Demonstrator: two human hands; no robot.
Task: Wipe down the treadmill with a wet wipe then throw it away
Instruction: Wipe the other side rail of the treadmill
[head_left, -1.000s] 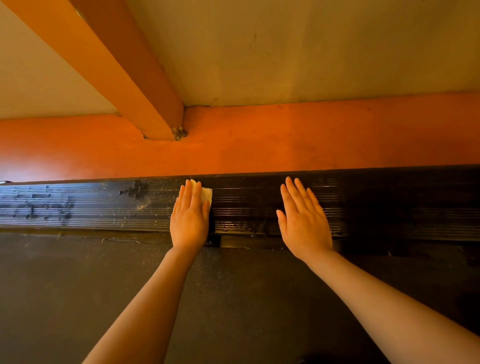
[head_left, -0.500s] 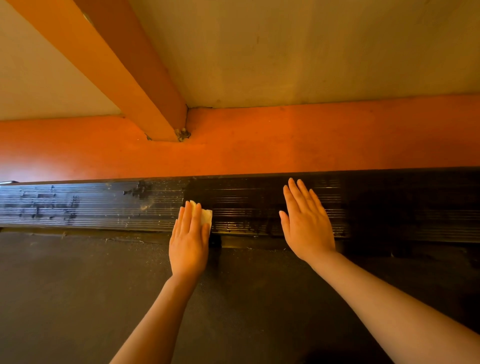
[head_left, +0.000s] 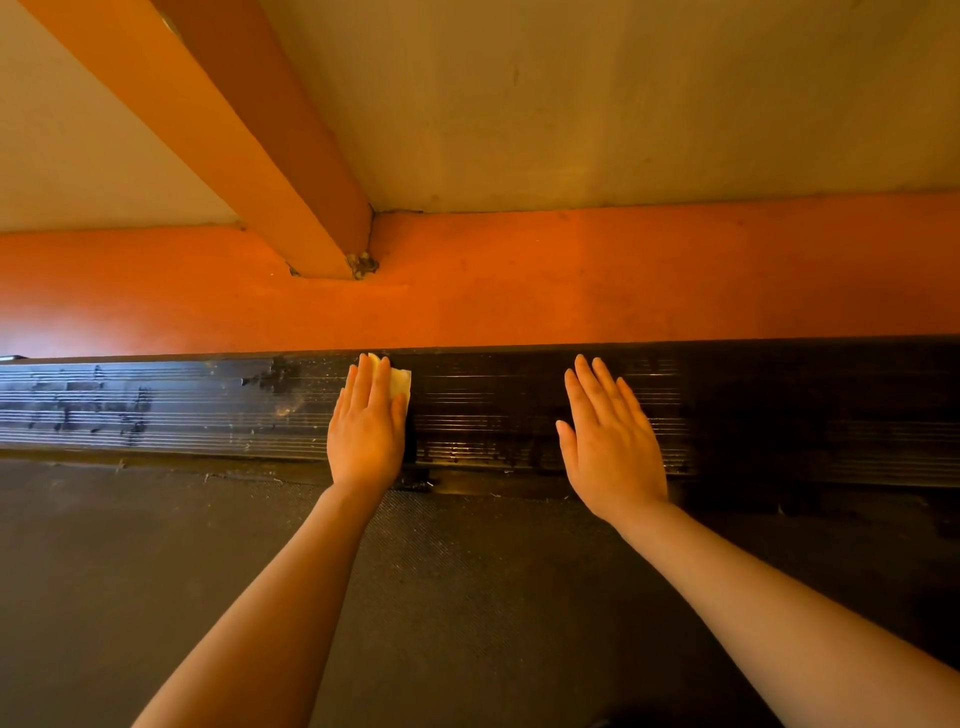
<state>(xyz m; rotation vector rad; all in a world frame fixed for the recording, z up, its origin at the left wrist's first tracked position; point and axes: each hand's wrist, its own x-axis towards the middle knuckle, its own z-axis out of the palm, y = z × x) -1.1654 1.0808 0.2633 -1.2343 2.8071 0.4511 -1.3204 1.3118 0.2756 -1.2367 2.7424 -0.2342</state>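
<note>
Both hands are lying flat on the black ribbed side rail (head_left: 519, 410) of the treadmill: the left hand (head_left: 368, 423) is pressing a small white wet wipe (head_left: 399, 380) under straight fingers to scrub, while the right hand (head_left: 613, 441), empty and open-palmed, is likely bracing. Dark grey belt (head_left: 467, 597) is lying nearer; orange floor (head_left: 623, 275) and beige wall (head_left: 623, 104) are lying beyond.

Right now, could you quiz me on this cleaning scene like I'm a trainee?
1. True or false: the left hand presses a wipe flat on the ribbed black side rail.
2. What does the right hand hold? A) a bottle B) nothing C) a brush
3. What colour is the frame beyond the rail?

Key: 1 true. 2 B; it rests flat on the rail. 3 orange.
</note>
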